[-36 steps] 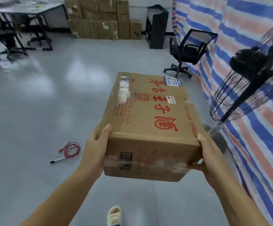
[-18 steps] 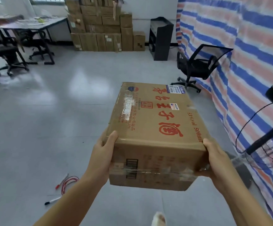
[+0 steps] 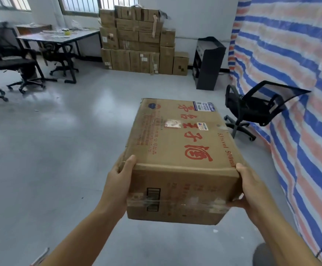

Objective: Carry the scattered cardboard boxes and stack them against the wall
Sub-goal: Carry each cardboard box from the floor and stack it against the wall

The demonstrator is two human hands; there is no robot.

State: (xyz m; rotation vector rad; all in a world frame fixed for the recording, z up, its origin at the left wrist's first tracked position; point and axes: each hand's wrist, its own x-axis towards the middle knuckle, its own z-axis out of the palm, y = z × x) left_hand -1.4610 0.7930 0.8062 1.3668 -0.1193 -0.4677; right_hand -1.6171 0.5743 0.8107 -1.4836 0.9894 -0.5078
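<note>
I carry a brown cardboard box (image 3: 177, 150) with red characters and clear tape, held out in front of me above the grey floor. My left hand (image 3: 118, 181) grips its near left corner, thumb on the top edge. My right hand (image 3: 252, 191) grips the near right corner, fingers curled under the box. Far ahead, a stack of several cardboard boxes (image 3: 139, 41) stands against the white back wall.
A black mesh office chair (image 3: 256, 108) stands to the right by the striped blue, white and orange tarp (image 3: 294, 93). A black cabinet (image 3: 208, 64) is beside the stack. A table (image 3: 60, 37) and office chairs (image 3: 16, 64) fill the left.
The view has risen and I have moved forward with the box. The stack and chair appear nearer. The fan and the red cable on the floor have left the frame.
</note>
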